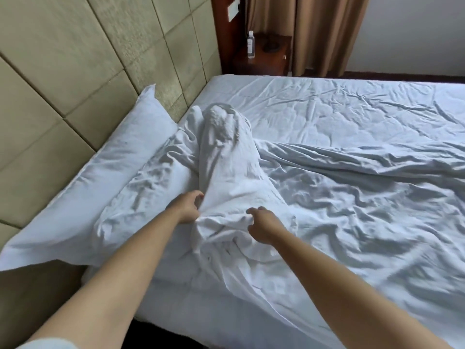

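Mid-frame, the left hand [187,207] and right hand [264,224] are both clenching bunched folds of the white cover [226,172], which is lying as a ridge on the bed [352,109], beside the pillow [120,159] at the left. Pulling unevenly is likely risking the fluffy filling [219,117] slipping out at the far open end, or twisting inside. Fingertips are sinking into cloth, and how much filling is sitting within is hard to tell

place: hotel bedroom | signs: bed [352,117], padded headboard [75,71], nightstand [266,56], curtain [314,28]
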Demonstrator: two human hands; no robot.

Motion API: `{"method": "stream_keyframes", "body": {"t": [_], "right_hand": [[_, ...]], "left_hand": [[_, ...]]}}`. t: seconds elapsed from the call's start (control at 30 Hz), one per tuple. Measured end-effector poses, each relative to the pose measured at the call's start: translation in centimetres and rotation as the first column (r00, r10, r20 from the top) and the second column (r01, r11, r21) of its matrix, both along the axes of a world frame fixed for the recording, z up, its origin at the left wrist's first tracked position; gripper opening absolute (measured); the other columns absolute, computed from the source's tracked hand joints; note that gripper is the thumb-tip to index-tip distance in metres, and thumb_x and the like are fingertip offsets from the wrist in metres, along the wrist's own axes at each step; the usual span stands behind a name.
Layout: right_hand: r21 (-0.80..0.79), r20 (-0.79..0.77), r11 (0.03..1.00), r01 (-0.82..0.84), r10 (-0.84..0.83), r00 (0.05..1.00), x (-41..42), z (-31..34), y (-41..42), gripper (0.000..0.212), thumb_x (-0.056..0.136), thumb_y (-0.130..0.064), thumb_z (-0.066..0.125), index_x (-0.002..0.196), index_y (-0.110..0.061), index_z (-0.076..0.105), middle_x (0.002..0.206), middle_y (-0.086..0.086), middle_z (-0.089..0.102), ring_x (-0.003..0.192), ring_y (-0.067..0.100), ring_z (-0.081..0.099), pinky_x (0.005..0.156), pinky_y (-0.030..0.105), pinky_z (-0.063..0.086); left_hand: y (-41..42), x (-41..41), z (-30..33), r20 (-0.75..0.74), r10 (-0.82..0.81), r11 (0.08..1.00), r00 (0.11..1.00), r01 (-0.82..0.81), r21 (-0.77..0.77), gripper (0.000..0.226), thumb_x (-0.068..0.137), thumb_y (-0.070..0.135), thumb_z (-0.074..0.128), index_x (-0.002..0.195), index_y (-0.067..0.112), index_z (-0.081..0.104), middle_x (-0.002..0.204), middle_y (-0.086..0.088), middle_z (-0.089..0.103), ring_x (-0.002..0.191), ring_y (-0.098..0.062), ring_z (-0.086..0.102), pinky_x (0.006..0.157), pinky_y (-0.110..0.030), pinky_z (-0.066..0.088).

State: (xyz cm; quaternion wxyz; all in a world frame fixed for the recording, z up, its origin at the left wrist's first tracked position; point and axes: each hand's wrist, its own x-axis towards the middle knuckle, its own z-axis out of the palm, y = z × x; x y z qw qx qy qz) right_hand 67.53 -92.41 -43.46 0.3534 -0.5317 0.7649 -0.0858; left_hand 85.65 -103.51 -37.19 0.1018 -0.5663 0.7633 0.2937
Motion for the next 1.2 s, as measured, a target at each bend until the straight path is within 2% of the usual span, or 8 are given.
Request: {"method": "stream_keyframes", "body": {"t": [0.27,0.43,0.5,0.6,0.67,0.9,1.07,1.2], "right_hand": [[-0.037,-0.010,0.975,0.218,-0.219,0.976,-2.1,-0.3,1.0,0.106,0.075,-0.068,0.060,0.152,-0.017,0.006,0.158,0.014,0.009,0.146,0.031,0.009,0.115,0.043,0.017],[0.254,0.381,0.898,0.358,-0.433,0.817,-1.7,-2.6,0.8,0.124,0.075,-0.054,0.073,0.150,-0.021,-0.020,0.157,0.019,0.008,0.131,0.035,0.039,0.098,0.038,0.044],[0.360,0.474,0.872,0.331,-0.477,0.740,-0.2,-2.3,0.6,0.118,0.076,-0.046,0.076,0.151,-0.015,-0.009,0.136,0.014,0.044,0.087,0.024,0.058,0.055,0.024,0.047],[0.328,0.589,0.884,0.334,-0.468,0.659,3.1,-1.7,-0.9,0.060,0.079,-0.027,0.077,0.124,-0.006,0.044,0.094,0.008,0.054,0.061,0.011,0.049,0.039,0.018,0.038],[0.261,0.636,0.904,0.339,-0.425,0.644,5.7,-0.1,-3.0,0.028,0.081,-0.009,0.069,0.105,-0.003,0.055,0.081,0.010,0.054,0.059,0.015,0.051,0.047,0.021,0.042],[0.039,0.777,0.987,-0.158,0.069,0.625,19.1,9.8,-9.5,0.057,0.083,0.001,0.064,0.136,-0.017,0.049,0.106,0.004,0.060,0.092,0.015,0.057,0.073,0.017,0.048],[0.182,0.638,0.902,-0.392,0.196,0.745,23.4,7.9,-10.9,0.053,0.091,-0.008,0.058,0.142,-0.018,0.044,0.138,0.012,0.051,0.104,0.016,0.052,0.068,0.021,0.041],[0.121,0.363,0.935,-0.333,0.270,0.892,21.6,7.6,-12.6,0.041,0.093,-0.011,0.054,0.134,-0.007,0.051,0.136,0.015,0.052,0.124,0.030,0.051,0.088,0.030,0.047]], "left_hand": [[3.3,5.2,1.4,-0.076,0.195,0.866,0.978,-0.135,0.482,0.024,0.073,-0.009,0.071,0.085,0.006,0.057,0.047,0.009,0.049,0.045,-0.005,0.042,0.047,-0.019,0.030],[3.2,6.2,-2.0,0.057,0.132,0.990,0.990,-0.135,0.041,0.020,0.082,0.000,0.059,0.098,0.009,0.065,0.087,-0.004,0.065,0.091,-0.022,0.061,0.080,-0.026,0.046],[2.6,6.3,-2.5,0.019,0.190,0.982,0.982,-0.189,-0.015,0.029,0.089,0.005,0.049,0.114,0.011,0.063,0.111,-0.007,0.064,0.108,-0.025,0.058,0.091,-0.027,0.044],[1.6,6.9,-2.6,-0.094,0.290,0.953,0.952,-0.279,0.119,0.027,0.094,0.008,0.045,0.115,0.013,0.061,0.118,-0.008,0.059,0.103,-0.024,0.058,0.084,-0.031,0.046],[0.7,7.7,-1.6,-0.182,0.410,0.904,0.894,-0.373,0.208,0.020,0.096,0.011,0.043,0.099,0.018,0.061,0.107,-0.009,0.059,0.080,-0.018,0.055,0.067,-0.027,0.041],[-5.5,14.0,3.7,-0.442,0.769,0.639,0.462,-0.571,0.515,0.046,0.095,0.060,0.032,0.116,0.027,0.055,0.096,-0.002,0.063,0.086,-0.022,0.059,0.078,-0.034,0.046],[-8.4,16.6,4.0,-0.344,0.625,0.766,0.701,-0.468,0.440,0.056,0.087,0.055,0.056,0.131,0.021,0.051,0.111,0.000,0.063,0.097,-0.021,0.061,0.074,-0.030,0.048],[-10.5,15.5,2.6,-0.183,0.305,0.945,0.935,-0.273,0.179,0.084,0.074,0.011,0.074,0.146,0.016,0.030,0.140,-0.008,0.045,0.122,-0.028,0.049,0.090,-0.033,0.047]]}}
